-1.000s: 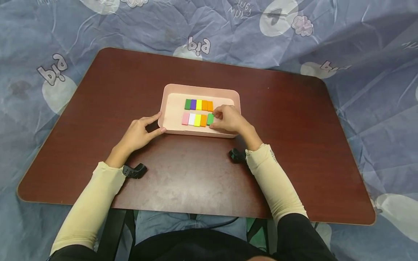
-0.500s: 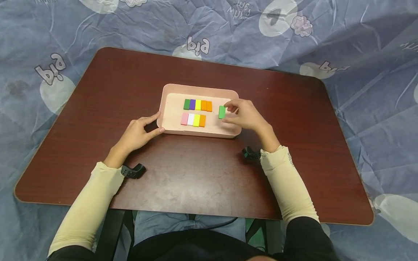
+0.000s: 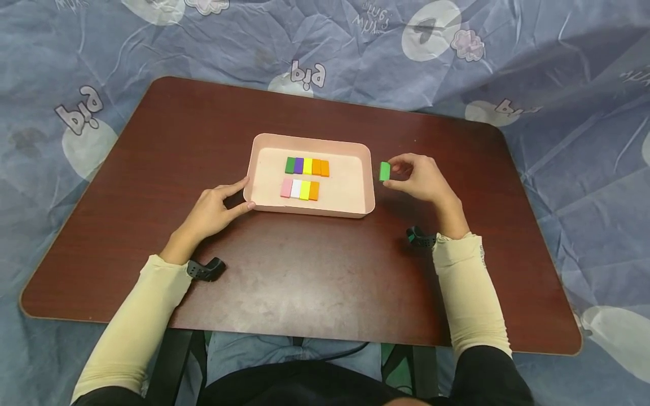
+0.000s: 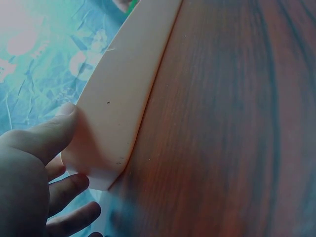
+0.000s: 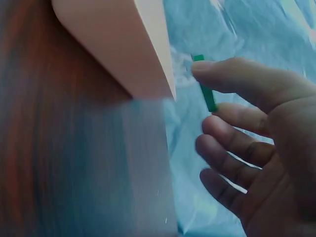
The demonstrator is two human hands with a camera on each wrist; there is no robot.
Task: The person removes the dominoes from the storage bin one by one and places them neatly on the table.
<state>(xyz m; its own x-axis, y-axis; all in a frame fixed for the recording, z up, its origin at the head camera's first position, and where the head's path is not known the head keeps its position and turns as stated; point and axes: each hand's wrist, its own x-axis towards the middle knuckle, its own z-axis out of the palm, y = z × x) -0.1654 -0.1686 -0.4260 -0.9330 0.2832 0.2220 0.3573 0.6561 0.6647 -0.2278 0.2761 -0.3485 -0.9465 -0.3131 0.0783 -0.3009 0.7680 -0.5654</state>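
Observation:
My right hand (image 3: pixel 418 177) pinches a small green block (image 3: pixel 385 171) between thumb and fingers, just beyond the right side of the pink tray (image 3: pixel 350 211). In the right wrist view this block (image 5: pixel 208 94) shows as a thin upright strip at the thumb tip, with the other fingers loosely bent. At the tray's near left corner rests my left hand (image 3: pixel 210 211), thumb at the front wall and forefinger at the left side. Two rows of colored blocks lie in the tray. The far row runs from green (image 3: pixel 290 165) to orange (image 3: pixel 324 168), the near row from pink (image 3: pixel 286 188) to orange (image 3: pixel 314 191).
The tray stands near the middle of a brown wooden table (image 3: pixel 304 270) with rounded corners. Blue patterned cloth (image 3: pixel 203 45) surrounds the table. A black wrist device (image 3: pixel 207 269) sits on the left wrist and another (image 3: pixel 420 237) on the right.
The right hand has carried the green block from the right end of the near row, over the tray's right wall, to outside it. The left hand stays at the corner.

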